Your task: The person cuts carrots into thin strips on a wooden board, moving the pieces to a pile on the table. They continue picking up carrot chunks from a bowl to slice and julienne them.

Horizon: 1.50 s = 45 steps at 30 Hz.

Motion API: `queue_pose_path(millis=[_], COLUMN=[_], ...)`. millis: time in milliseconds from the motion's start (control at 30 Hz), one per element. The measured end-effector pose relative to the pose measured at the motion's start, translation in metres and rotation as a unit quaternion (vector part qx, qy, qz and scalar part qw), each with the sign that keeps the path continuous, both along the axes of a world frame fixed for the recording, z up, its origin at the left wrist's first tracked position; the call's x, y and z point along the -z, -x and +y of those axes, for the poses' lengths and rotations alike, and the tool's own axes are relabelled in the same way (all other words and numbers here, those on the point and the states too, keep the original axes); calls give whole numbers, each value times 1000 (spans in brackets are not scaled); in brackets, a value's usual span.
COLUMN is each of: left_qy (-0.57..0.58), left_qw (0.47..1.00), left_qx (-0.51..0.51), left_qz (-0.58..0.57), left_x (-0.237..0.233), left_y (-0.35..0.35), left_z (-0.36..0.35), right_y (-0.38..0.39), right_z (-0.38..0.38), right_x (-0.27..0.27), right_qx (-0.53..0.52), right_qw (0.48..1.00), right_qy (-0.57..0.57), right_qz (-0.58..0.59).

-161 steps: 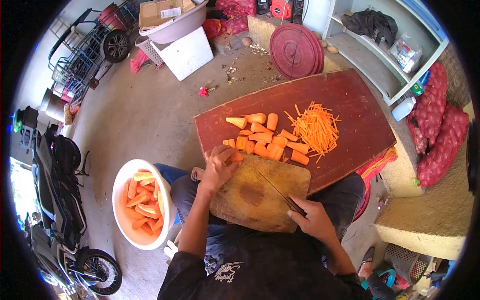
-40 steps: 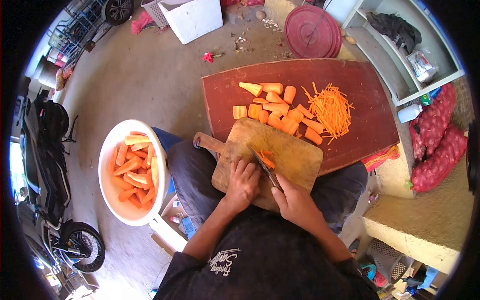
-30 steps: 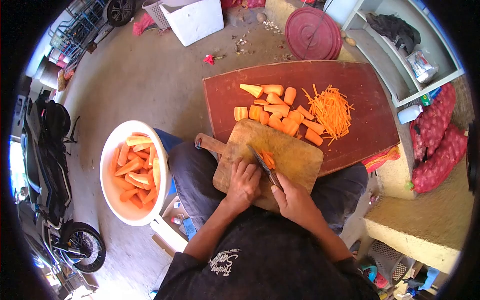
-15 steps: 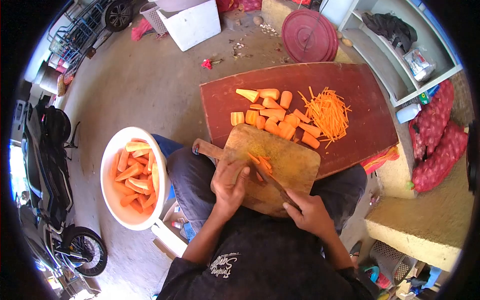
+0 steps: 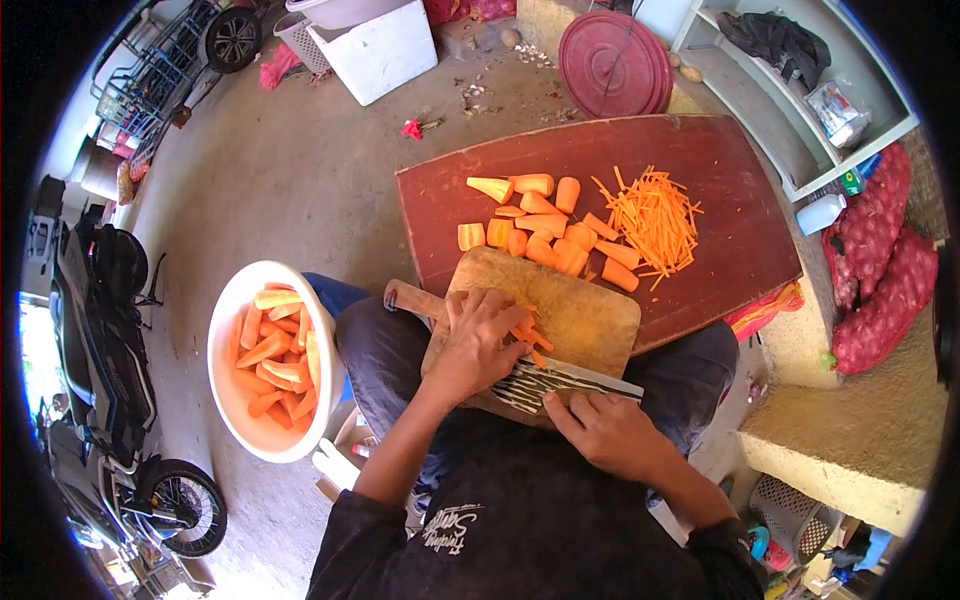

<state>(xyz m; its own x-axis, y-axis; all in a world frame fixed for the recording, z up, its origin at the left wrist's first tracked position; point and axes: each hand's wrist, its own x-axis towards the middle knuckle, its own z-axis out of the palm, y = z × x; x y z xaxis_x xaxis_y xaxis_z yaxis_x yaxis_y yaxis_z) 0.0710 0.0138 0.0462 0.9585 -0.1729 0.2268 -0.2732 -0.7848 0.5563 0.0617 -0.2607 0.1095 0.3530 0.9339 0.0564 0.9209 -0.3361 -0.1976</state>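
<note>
On my lap lies a wooden cutting board (image 5: 585,300) with a handle at its left end. My left hand (image 5: 470,345) is over the board, fingers curled onto cut carrot strips (image 5: 530,335). A knife with a striped pattern on its blade (image 5: 540,384) lies nearly flat along the board's near side, close to the left fingertips. My right hand (image 5: 610,432) grips the knife; its handle is hidden by the hand. Just beyond the board, carrot chunks (image 5: 540,222) and a pile of thin carrot sticks (image 5: 655,220) rest on a dark red board (image 5: 730,250).
At my left stands a white tub (image 5: 225,385) of peeled carrots. A motorcycle (image 5: 110,400) is farther left. Red net sacks (image 5: 880,290) and a shelf unit (image 5: 790,130) are on the right. Behind the red board are a round red lid (image 5: 615,65) and a white box (image 5: 375,55).
My left hand has moved up and right onto the carrot strips, fingers curling over them. The knife has turned from a steep slant to nearly level, showing its blade face.
</note>
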Motion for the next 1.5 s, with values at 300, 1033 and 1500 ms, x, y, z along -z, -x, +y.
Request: queue_pose_path(millis=[300,1033,1500], left_qy=[-44,109,133], left_qw=[998,985,986], left_qx=[-5,-137,-97], left_qz=[-52,-2,-12], left_x=[-15,31,36], left_y=[3,45,40], left_z=[-14,-23,-14], right_y=[2,-35,-21], right_z=[5,-43,5], right_x=[-6,61,75], right_qx=[-6,393,306], right_qw=[1000,633,570], right_qy=[1,-322,-306], right_qz=[-5,584,699])
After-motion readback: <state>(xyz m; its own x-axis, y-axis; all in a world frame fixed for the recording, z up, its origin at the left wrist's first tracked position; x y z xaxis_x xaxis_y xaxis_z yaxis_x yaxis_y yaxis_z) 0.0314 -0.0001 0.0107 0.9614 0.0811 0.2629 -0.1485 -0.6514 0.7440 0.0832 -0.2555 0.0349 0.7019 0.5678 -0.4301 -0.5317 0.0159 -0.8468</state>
